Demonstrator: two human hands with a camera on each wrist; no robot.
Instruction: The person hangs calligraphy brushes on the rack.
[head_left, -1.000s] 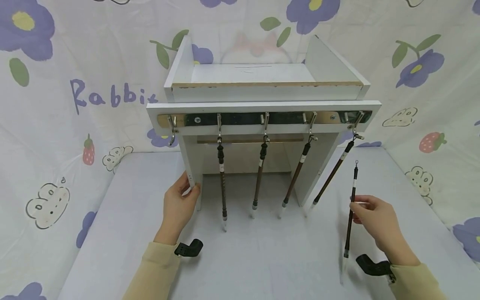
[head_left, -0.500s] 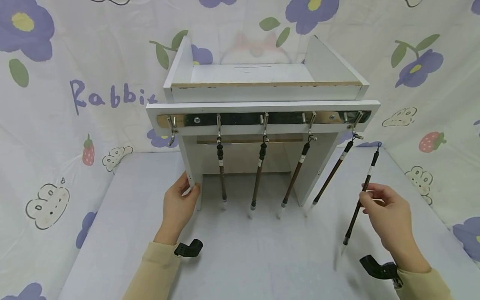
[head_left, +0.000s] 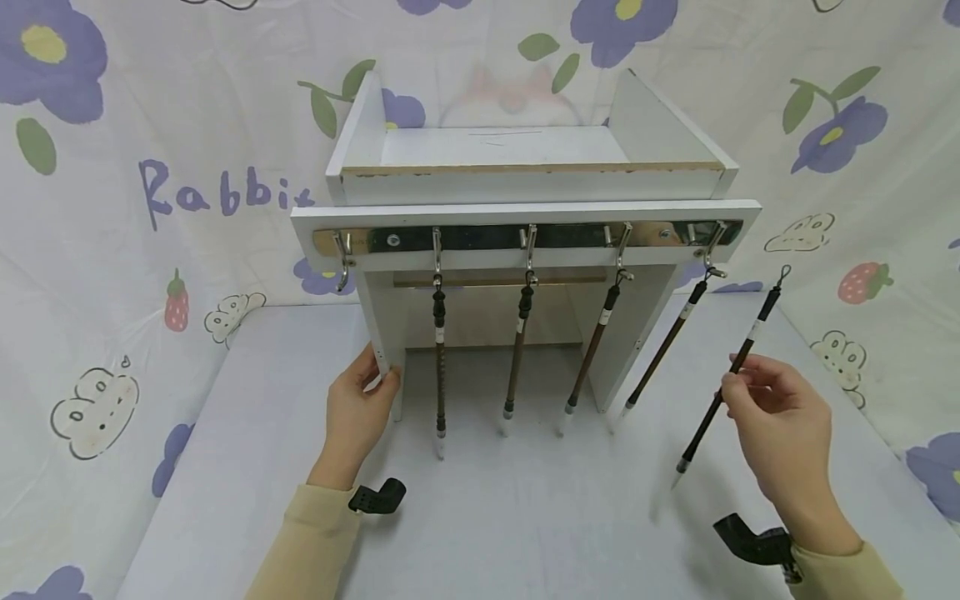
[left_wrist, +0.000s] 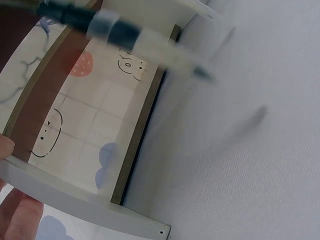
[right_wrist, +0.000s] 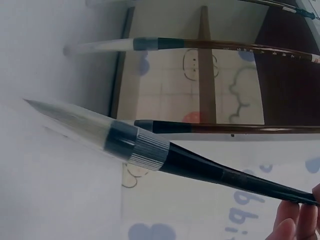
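Note:
A calligraphy brush point(head_left: 697, 437) with a clear cap over its bristles is pinched between the thumb and fingers of my right hand point(head_left: 786, 437). It slants, its hanging loop up at the right and its capped tip down at the left. In the right wrist view the bristles of this brush point(right_wrist: 200, 166) show large. My left hand point(head_left: 362, 421) holds the left side panel point(head_left: 379, 321) of a white wooden rack point(head_left: 525, 212). Similar brushes hang by their loops from the rack's hooks, the leftmost brush point(head_left: 440, 367) and the rightmost brush point(head_left: 663, 354) among them.
The leftmost hook point(head_left: 345, 260) carries no brush. An open tray-like shelf point(head_left: 525, 183) tops the rack. A white tabletop point(head_left: 525, 517) lies beneath, and a printed cloth point(head_left: 187, 83) with flowers and rabbits stands behind.
My right hand has moved right, and the brush it holds has tilted, its loop end going up and right. The leftmost hanging brush swings. My left hand stays put.

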